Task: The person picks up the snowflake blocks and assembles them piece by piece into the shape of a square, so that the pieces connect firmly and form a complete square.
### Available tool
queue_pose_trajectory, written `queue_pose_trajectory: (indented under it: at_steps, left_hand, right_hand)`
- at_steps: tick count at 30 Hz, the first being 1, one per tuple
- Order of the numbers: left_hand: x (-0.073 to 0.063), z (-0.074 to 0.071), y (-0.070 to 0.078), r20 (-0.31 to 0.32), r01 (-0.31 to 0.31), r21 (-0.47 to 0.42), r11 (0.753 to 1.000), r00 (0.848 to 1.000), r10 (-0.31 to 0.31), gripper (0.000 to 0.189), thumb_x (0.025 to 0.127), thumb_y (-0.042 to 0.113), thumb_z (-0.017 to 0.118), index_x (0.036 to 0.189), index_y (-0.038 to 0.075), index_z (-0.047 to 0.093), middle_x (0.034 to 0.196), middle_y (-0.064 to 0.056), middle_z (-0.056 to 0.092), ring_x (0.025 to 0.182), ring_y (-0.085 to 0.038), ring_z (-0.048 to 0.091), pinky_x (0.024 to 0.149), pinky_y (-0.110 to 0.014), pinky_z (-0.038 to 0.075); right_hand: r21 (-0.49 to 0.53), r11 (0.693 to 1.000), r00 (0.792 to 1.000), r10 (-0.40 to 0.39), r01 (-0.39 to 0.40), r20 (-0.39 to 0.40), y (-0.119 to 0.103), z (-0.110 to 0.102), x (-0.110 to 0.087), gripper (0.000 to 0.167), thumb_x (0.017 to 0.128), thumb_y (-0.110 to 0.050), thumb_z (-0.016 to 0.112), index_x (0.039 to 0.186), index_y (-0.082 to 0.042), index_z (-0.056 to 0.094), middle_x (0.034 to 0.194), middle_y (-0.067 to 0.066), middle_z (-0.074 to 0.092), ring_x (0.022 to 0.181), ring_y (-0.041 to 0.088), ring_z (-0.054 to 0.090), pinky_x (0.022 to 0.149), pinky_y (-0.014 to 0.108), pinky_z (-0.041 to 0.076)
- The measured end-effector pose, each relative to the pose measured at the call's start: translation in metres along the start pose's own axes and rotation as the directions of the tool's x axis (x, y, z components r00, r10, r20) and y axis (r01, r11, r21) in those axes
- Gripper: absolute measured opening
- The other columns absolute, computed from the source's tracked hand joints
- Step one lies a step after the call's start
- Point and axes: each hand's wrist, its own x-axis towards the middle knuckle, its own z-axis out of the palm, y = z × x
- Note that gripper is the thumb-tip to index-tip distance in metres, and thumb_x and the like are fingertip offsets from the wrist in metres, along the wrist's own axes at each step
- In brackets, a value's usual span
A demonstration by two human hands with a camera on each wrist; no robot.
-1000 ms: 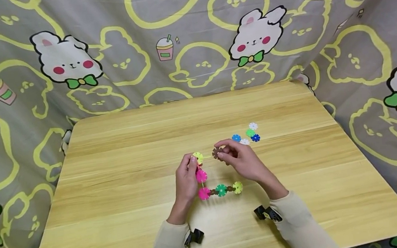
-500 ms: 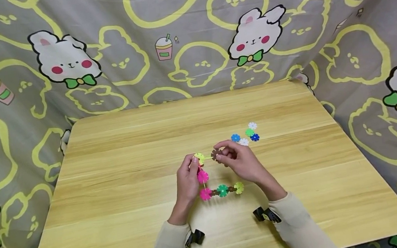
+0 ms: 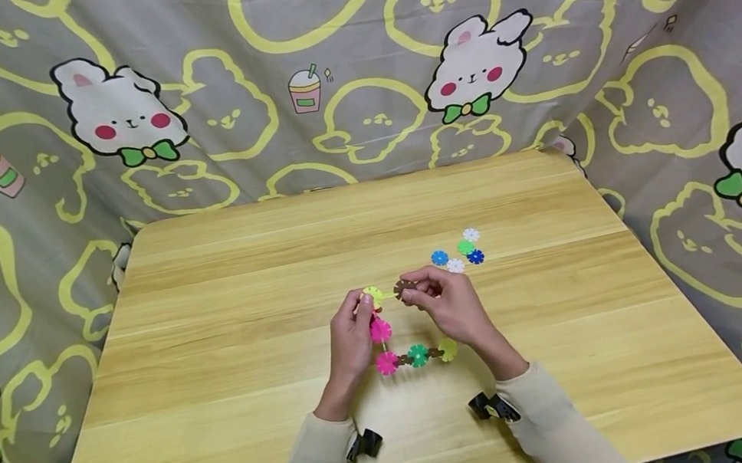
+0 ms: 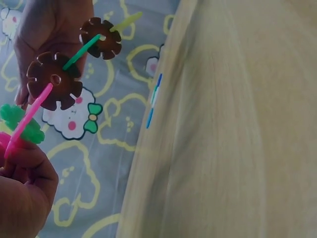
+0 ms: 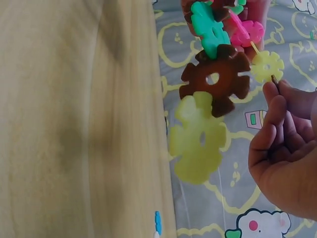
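Note:
A chain of interlocking snowflake discs is held off the table between both hands. In the head view my left hand [image 3: 351, 338] grips its far left corner, thumb against a yellow disc [image 3: 373, 294]. From there two pink discs [image 3: 381, 331] run toward me, then a green disc [image 3: 417, 355] and an end yellow disc [image 3: 448, 350] extend right, with brown discs [image 4: 54, 82] linking between them. My right hand [image 3: 455, 306] pinches a brown snowflake disc [image 3: 403, 289] between thumb and index finger. In the right wrist view this disc's edge meets a yellow disc [image 5: 267, 66].
Several loose discs lie on the wooden table [image 3: 220, 358] beyond my right hand: a light blue disc [image 3: 440, 258], a bright green disc [image 3: 466, 247], a dark blue disc [image 3: 476, 257] and white discs [image 3: 472, 234]. A patterned curtain [image 3: 208, 89] surrounds the table's back and sides.
My right hand has shifted slightly left and toward me with the brown disc, closer to the left hand. The lower part of the chain has drifted slightly right.

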Motion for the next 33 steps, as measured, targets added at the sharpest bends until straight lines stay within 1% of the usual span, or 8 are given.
queue_pose_trajectory:
  at_steps: [6,10,13,19,22,26,29,33]
  left_hand:
    - [0.0,0.002,0.002,-0.015,0.05,-0.015,0.999,0.999,-0.05,0.021,0.102,0.015,0.048,0.1,0.002,0.064,0.072,-0.008,0.054,0.055,-0.005,0.043,0.05,-0.017,0.036]
    - [0.001,0.001,0.002,-0.014,0.073,-0.036,0.997,0.997,-0.073,0.022,0.102,0.016,0.048,0.1,0.001,0.064,0.081,-0.016,0.06,0.057,-0.006,0.045,0.051,-0.016,0.036]
    - [0.002,0.0,0.002,-0.01,0.085,-0.038,0.996,0.996,-0.086,0.023,0.102,0.017,0.048,0.1,0.001,0.063,0.087,-0.021,0.063,0.058,-0.006,0.046,0.052,-0.016,0.037]
    - [0.003,-0.002,-0.002,0.032,0.099,-0.096,0.99,0.995,-0.097,0.025,0.102,0.015,0.047,0.099,-0.005,0.061,0.086,-0.02,0.063,0.062,-0.006,0.048,0.056,-0.017,0.04]
    - [0.003,-0.003,-0.004,0.054,0.111,-0.109,0.988,0.993,-0.106,0.026,0.103,0.015,0.046,0.101,-0.007,0.06,0.086,-0.019,0.062,0.062,-0.005,0.048,0.055,-0.016,0.04]
    - [0.01,-0.002,-0.02,0.043,0.128,-0.094,0.987,0.991,-0.124,0.026,0.103,0.016,0.046,0.101,-0.006,0.06,0.087,-0.019,0.064,0.061,-0.006,0.048,0.054,-0.016,0.04]
    - [0.015,0.0,-0.032,0.029,0.13,-0.087,0.988,0.991,-0.128,0.027,0.103,0.02,0.046,0.103,-0.002,0.061,0.089,-0.019,0.066,0.06,-0.006,0.048,0.053,-0.017,0.04]
    - [0.015,0.0,-0.034,0.024,0.117,-0.09,0.989,0.993,-0.115,0.03,0.104,0.026,0.044,0.106,0.002,0.063,0.091,-0.016,0.065,0.061,-0.006,0.047,0.053,-0.017,0.039]
  right_hand:
    - [0.016,1.0,0.999,0.009,-0.008,-0.05,0.002,0.003,-0.001,0.019,0.086,-0.012,0.073,0.104,-0.008,0.072,0.078,0.008,0.068,0.066,0.024,0.064,0.058,0.025,0.054]
    - [0.04,0.999,0.997,0.019,-0.016,-0.071,0.0,0.006,-0.002,0.018,0.085,-0.011,0.073,0.103,-0.007,0.072,0.077,0.008,0.068,0.066,0.028,0.064,0.057,0.028,0.054]
    - [0.029,0.999,0.997,0.024,-0.022,-0.08,-0.001,0.008,-0.002,0.018,0.086,-0.01,0.073,0.103,-0.008,0.072,0.076,0.008,0.068,0.065,0.03,0.064,0.055,0.026,0.053]
    - [0.047,0.997,0.996,0.058,-0.055,-0.062,-0.002,0.01,-0.002,0.018,0.085,-0.01,0.073,0.103,-0.007,0.072,0.076,0.01,0.069,0.063,0.021,0.064,0.056,0.028,0.054]
    - [0.021,0.999,0.997,0.037,-0.035,-0.073,-0.002,0.012,-0.003,0.017,0.084,-0.009,0.074,0.101,-0.008,0.072,0.075,0.008,0.069,0.064,0.028,0.064,0.053,0.024,0.051]
    - [0.002,1.0,0.997,0.025,-0.025,-0.073,-0.002,0.016,-0.004,0.017,0.084,-0.01,0.074,0.101,-0.007,0.073,0.074,0.009,0.069,0.063,0.027,0.063,0.052,0.022,0.049]
    - [0.035,0.998,0.996,0.047,-0.044,-0.072,-0.003,0.016,-0.003,0.018,0.085,-0.01,0.074,0.102,-0.006,0.072,0.076,0.011,0.069,0.063,0.027,0.063,0.052,0.022,0.049]
    - [0.059,0.996,0.995,0.075,-0.071,-0.066,-0.004,0.015,-0.001,0.019,0.084,-0.01,0.074,0.102,-0.007,0.072,0.076,0.011,0.07,0.064,0.028,0.064,0.053,0.023,0.05]
